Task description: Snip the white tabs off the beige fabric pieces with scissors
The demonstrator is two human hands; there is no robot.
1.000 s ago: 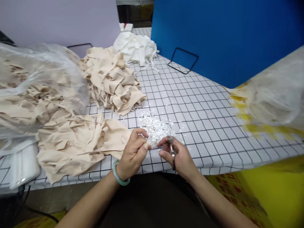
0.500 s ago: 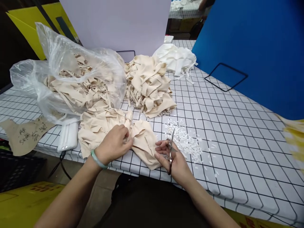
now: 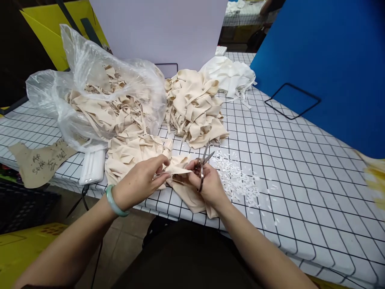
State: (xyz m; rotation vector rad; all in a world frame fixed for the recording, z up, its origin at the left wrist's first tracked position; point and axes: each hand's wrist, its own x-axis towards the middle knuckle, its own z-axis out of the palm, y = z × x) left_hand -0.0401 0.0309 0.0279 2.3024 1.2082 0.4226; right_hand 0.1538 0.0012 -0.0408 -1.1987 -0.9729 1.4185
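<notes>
My left hand [image 3: 141, 178], a pale green bangle on its wrist, pinches the edge of a beige fabric piece [image 3: 189, 196] at the table's front edge. Metal scissors [image 3: 202, 168] are in my right hand [image 3: 212, 184], blades apart and pointing up, away from the cloth. The thumb and finger of that hand also touch a raised corner of the same piece. Between the hands the cloth is lifted and folded; its lower part lies on the table. A heap of beige fabric pieces [image 3: 129, 154] lies just behind my left hand.
Small white snippets [image 3: 237, 180] are scattered right of my right hand. Behind stand a clear plastic bag [image 3: 69, 104] of beige pieces, another beige pile [image 3: 195, 104] and white cloth [image 3: 227, 74]. A white power bank [image 3: 92, 165] and a marked brown template [image 3: 39, 164] lie left.
My left hand has closed on the fabric's edge. My right hand has moved up and left with the scissors to the cloth, and the piece's upper part is now raised between both hands.
</notes>
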